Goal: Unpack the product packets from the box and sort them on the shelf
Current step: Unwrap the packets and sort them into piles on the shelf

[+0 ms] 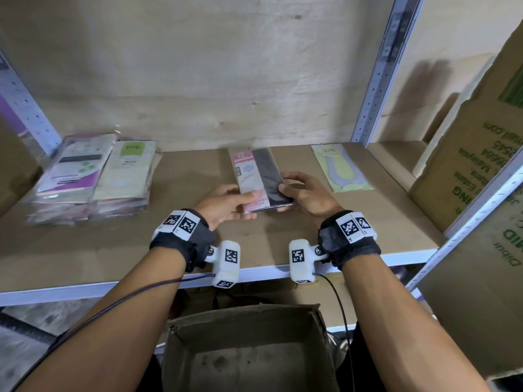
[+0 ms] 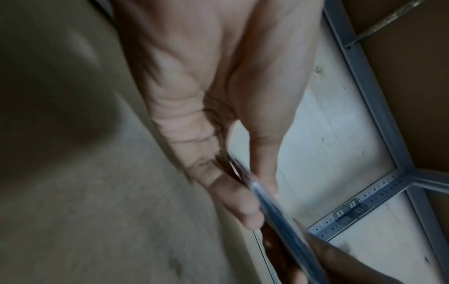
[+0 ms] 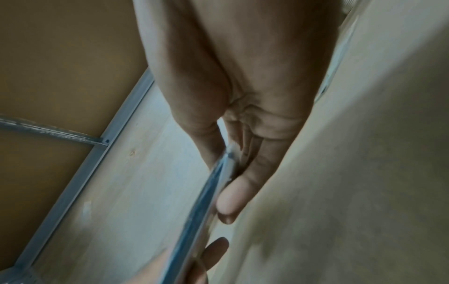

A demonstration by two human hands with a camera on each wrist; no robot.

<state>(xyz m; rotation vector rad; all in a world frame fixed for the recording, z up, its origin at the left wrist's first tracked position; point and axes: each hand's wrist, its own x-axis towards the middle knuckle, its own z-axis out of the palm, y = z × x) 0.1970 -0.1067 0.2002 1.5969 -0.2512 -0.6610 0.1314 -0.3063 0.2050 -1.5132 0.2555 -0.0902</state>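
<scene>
Head view: left hand point(image 1: 223, 205) and right hand point(image 1: 307, 195) pinch pink-black packet point(image 1: 259, 179) between thumbs and fingers.

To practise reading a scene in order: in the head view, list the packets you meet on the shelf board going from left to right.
Purple-and-white packet stack → green-labelled packet stack → pink-and-black packet, held by left hand and right hand → yellow-green packet.

The right hand point(image 3: 243, 96) reaches down from the top centre of the frame, thumb and fingers point(image 3: 230, 199) pinching the thin edge of a packet point(image 3: 194, 221) that runs toward the bottom centre. Another fingertip point(image 3: 216, 251) touches the packet near the bottom. A grey metal frame point(image 3: 80, 173) crosses the left side.
</scene>
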